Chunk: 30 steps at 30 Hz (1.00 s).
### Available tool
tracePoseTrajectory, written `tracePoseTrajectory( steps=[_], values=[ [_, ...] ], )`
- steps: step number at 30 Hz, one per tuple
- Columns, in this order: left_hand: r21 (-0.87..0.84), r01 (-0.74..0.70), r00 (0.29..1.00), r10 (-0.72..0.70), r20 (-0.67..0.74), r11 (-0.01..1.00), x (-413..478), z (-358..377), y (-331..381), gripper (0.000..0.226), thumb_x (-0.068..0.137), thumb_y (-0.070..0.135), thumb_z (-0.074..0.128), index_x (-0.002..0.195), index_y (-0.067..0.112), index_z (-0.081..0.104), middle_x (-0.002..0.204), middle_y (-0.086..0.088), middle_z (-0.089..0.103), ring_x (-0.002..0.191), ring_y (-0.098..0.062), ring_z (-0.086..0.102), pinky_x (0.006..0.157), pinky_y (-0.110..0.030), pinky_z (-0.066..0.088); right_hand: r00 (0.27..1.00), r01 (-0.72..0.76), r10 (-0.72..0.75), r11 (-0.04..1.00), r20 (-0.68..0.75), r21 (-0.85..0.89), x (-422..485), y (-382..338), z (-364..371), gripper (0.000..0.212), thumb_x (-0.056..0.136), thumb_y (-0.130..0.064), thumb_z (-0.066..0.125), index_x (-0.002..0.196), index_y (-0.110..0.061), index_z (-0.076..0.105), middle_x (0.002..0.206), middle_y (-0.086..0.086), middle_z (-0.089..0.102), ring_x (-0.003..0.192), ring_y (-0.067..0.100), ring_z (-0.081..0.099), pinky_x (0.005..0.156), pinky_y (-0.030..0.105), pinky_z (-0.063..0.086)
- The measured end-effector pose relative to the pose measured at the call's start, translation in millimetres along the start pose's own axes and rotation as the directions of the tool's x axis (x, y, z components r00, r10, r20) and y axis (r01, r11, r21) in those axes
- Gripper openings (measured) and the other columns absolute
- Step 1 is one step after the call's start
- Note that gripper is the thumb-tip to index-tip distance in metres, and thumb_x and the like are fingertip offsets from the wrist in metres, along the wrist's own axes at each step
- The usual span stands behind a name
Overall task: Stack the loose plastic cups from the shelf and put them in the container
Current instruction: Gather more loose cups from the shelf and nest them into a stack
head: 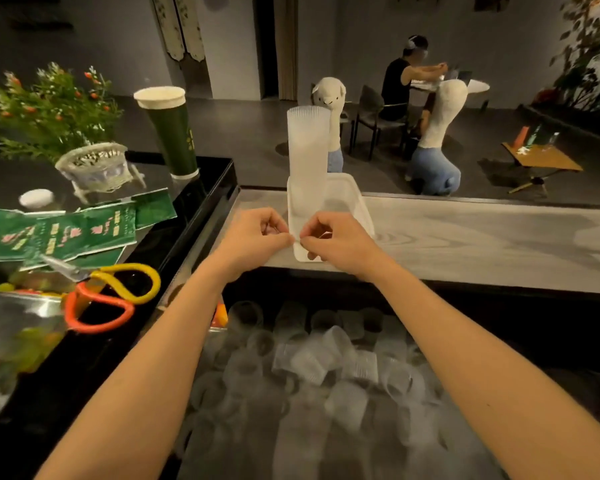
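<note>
- Stacking step paused: left hand (257, 237) and right hand (335, 241) fingers pinch together at the white rectangular plastic container (355, 199); what they pinch, I cannot tell.
- Tall stack of translucent ribbed cups (307, 157) stands inside it; next, probably reach down for the loose clear plastic cups (326, 368) on the shelf.

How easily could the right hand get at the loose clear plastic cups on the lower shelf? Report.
Likely yes: the loose clear plastic cups lie uncovered below the right hand, nothing between. It pinches something small with the left hand and must release first.

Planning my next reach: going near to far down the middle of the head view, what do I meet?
Near to far: loose cups → grey counter → container → cup stack standing in its far end → plush toy beyond.
</note>
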State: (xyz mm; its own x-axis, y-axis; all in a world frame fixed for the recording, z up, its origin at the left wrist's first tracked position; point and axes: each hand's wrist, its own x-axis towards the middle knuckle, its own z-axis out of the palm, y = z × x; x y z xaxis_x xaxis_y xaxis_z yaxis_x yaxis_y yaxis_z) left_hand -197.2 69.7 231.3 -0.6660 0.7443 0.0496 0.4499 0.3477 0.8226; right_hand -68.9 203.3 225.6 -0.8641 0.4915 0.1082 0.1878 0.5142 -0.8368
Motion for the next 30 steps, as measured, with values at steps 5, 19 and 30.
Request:
tracePoseTrajectory(
  steps=[5,19,30],
  values=[
    [0.007,0.157,0.987,-0.158,0.043,0.987,-43.0,16.3,-58.7,0.010,0.087,0.017,0.077,0.087,0.017,0.067,0.058,0.005,0.060,0.053,-0.007,0.053,0.056,-0.024,0.044,0.975,-0.111,0.104,0.994,0.195,0.023,-30.3,34.7,55.6,0.006,0.090,-0.009,0.069,0.095,-0.008,0.072,0.086,0.013,0.075,0.067,0.011,0.069,0.060,0.020,0.052],
    [0.119,0.457,0.886,-0.463,0.031,0.881,-154.9,37.1,-209.4,0.029,0.087,0.019,0.073,0.115,0.016,0.068,0.114,-0.002,0.067,0.109,-0.026,0.065,0.091,-0.043,0.056,0.907,-0.260,0.347,0.907,0.240,-0.331,-69.5,109.6,222.4,0.024,0.086,-0.016,0.060,0.109,-0.021,0.057,0.113,0.006,0.059,0.100,0.028,0.059,0.085,0.033,0.047],
    [0.032,0.417,0.906,-0.419,0.069,0.908,-149.5,56.7,-224.3,0.038,0.092,0.010,0.064,0.129,0.016,0.062,0.114,0.005,0.062,0.114,-0.014,0.059,0.089,-0.024,0.047,0.862,-0.263,0.387,0.893,0.326,-0.366,-68.4,131.0,241.5,0.069,0.089,-0.021,0.062,0.153,-0.015,0.039,0.142,0.010,0.054,0.129,0.032,0.055,0.103,0.039,0.049]
  ],
)
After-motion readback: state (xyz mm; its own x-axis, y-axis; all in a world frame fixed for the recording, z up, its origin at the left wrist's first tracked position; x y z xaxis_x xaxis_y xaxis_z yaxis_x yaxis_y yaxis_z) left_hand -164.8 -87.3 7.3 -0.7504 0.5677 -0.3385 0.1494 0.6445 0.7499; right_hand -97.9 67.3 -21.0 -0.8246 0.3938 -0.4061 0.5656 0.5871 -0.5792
